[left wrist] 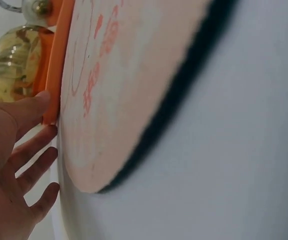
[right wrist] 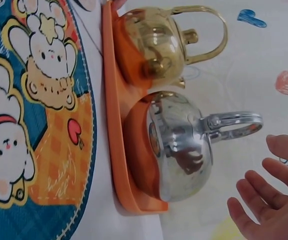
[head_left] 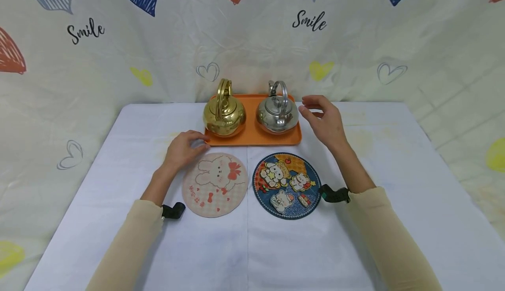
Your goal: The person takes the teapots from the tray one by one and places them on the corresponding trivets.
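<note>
A gold teapot [head_left: 224, 118] and a silver teapot [head_left: 277, 113] stand side by side on an orange tray [head_left: 252, 140], each with its arched handle raised. My left hand [head_left: 184, 148] is at the tray's front left corner, its thumb and fingers spread about the rim; in the left wrist view the thumb touches the orange edge. To the right of the silver teapot, my right hand [head_left: 325, 120] hovers with loosely bent fingers that hold nothing. In the right wrist view a gap shows between its fingers and the silver teapot's handle [right wrist: 239, 125].
In front of the tray lie a pink round mat [head_left: 215, 186] with a rabbit and a blue patterned round mat [head_left: 286, 186]. A white cloth [head_left: 244, 251] covers the table. Behind it hangs a curtain [head_left: 260, 41] printed with hearts.
</note>
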### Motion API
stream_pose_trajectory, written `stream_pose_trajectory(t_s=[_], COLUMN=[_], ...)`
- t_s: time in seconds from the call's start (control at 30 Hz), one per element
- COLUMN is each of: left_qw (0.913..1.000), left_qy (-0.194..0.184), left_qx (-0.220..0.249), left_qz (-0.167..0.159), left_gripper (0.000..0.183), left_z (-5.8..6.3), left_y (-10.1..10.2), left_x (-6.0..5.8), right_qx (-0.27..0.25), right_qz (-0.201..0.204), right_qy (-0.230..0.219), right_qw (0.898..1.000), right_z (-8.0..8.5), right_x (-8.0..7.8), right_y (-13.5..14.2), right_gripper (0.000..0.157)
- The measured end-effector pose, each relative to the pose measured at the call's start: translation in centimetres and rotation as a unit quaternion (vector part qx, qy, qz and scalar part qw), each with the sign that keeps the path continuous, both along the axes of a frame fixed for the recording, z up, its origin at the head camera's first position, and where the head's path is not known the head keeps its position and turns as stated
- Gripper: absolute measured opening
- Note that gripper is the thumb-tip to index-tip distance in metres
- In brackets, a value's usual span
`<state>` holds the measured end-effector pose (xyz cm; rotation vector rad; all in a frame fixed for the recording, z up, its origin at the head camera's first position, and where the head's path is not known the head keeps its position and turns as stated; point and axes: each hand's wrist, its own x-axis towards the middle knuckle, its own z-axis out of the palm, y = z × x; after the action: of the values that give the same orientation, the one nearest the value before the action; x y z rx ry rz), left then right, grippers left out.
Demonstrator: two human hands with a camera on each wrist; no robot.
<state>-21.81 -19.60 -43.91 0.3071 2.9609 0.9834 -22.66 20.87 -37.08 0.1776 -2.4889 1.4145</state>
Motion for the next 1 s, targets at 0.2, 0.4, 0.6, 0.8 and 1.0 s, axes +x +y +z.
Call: stream_pose_trajectory(t_s=[0.2, 0.4, 0.6, 0.8, 1.0], left_qw=[0.9999, 0.9993, 0.9989, 0.9986, 0.9985], left_qy=[-0.007, -0.024, -0.026, -0.028, -0.027], left_qx=[0.009, 0.01, 0.013, 0.018, 0.022], left_qz=[0.011, 0.028, 0.036, 0.042, 0.042], left_gripper=[0.028, 0.028, 0.028, 0.028, 0.027], left_z=[0.0, 0.1, 0.1, 0.2, 0.3], left_y=[0.2, 0.3, 0.3, 0.4, 0.4], left_x=[0.0, 0.0, 0.1, 0.1, 0.2], right_qx=[-0.01, -0.016, -0.021, -0.029, -0.037], right_qz=[0.008, 0.021, 0.029, 0.034, 0.041], right_qy=[-0.011, -0.009, -0.005, -0.003, -0.001], right_qw=[1.0, 1.0, 0.999, 0.999, 0.998], right_z=[0.3, 0.5, 0.6, 0.7, 0.8], right_x=[-0.3, -0.7, -1.1, -1.2, -1.3], right_y=[-0.6, -1.1, -1.3, -1.4, -1.7], right_gripper=[0.04, 0.04, 0.04, 0.04, 0.039])
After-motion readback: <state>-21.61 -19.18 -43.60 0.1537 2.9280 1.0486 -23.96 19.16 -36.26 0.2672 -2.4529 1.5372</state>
